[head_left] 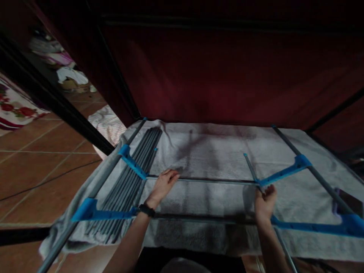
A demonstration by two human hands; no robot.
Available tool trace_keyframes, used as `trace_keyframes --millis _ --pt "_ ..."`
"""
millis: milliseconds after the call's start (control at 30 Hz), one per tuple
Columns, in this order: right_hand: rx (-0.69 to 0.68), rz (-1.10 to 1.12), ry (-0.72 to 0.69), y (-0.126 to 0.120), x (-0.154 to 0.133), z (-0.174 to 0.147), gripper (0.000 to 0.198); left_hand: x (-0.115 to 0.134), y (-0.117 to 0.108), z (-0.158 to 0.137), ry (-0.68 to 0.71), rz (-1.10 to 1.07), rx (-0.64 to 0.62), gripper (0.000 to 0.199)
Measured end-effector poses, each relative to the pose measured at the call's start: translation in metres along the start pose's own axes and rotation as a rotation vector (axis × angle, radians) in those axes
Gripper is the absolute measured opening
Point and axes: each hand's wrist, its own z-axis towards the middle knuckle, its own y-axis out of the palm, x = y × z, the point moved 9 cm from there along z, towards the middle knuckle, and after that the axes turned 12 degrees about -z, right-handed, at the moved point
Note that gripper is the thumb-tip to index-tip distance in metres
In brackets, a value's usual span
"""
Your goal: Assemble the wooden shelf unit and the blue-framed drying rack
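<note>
1. The right hand (265, 199), right of centre in the lower half, has its fingers curled round a short tube (250, 165), just below a blue bracket (280, 174).
2. The left hand (163, 185), near lower centre, lies over the left part of a grey crossbar (213, 180), fingers bent; whether it grips cannot be told. A black band (146, 209) circles that wrist.
3. The crossbar runs level across the centre, between the upper blue brackets; a second bar (204, 219) runs below it.
4. At left of centre, loose rods (133, 174) lie side by side, slanting under the frame's left side.
5. Beneath everything spreads a pale cloth (213, 146).
6. A dark red panel (213, 76) fills the top; tiled floor (28, 170) shows at left.
</note>
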Motion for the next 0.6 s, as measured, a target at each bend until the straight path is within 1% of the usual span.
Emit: trace_keyframes --millis 33,67,133,167,200,267,367,433,467,500,533,600 --pt "0.020 -0.037 -0.020 -0.002 -0.004 -0.013 0.070 0.005 -0.009 0.003 0.002 -0.040 0.084 0.027" --pt "0.001 -0.072 -0.058 -0.001 -0.011 -0.027 0.068 0.011 -0.017 0.006 -0.002 -0.063 0.168 0.025" --pt "-0.141 -0.131 -0.186 0.012 -0.034 -0.053 0.059 0.028 -0.033 0.018 -0.008 -0.079 0.307 0.023" --pt "-0.220 -0.154 -0.254 0.020 -0.046 -0.064 0.053 0.041 -0.038 0.027 0.004 -0.090 0.345 0.022" --pt "-0.288 -0.173 -0.315 0.027 -0.056 -0.074 0.048 0.058 -0.042 0.039 0.034 -0.104 0.364 0.022" --pt "-0.357 -0.205 -0.392 0.036 -0.072 -0.086 0.043 0.100 -0.051 0.069 0.124 -0.123 0.381 0.022" --pt "-0.365 -0.235 -0.415 0.041 -0.079 -0.088 0.041 0.159 -0.074 0.121 0.245 -0.138 0.418 0.022" --pt "-0.374 -0.239 -0.417 0.042 -0.079 -0.086 0.042 0.184 -0.091 0.154 0.249 -0.079 0.396 0.022" --pt "-0.381 -0.238 -0.419 0.041 -0.078 -0.086 0.043 0.189 -0.101 0.168 0.218 -0.017 0.385 0.022" --pt "-0.388 -0.235 -0.421 0.040 -0.077 -0.086 0.043 0.190 -0.110 0.179 0.187 0.080 0.344 0.023" --pt "-0.395 -0.231 -0.425 0.039 -0.076 -0.086 0.044 0.187 -0.121 0.186 0.150 0.189 0.305 0.023" --pt "-0.396 -0.228 -0.430 0.034 -0.074 -0.086 0.043 0.172 -0.150 0.186 0.087 0.393 0.252 0.022"
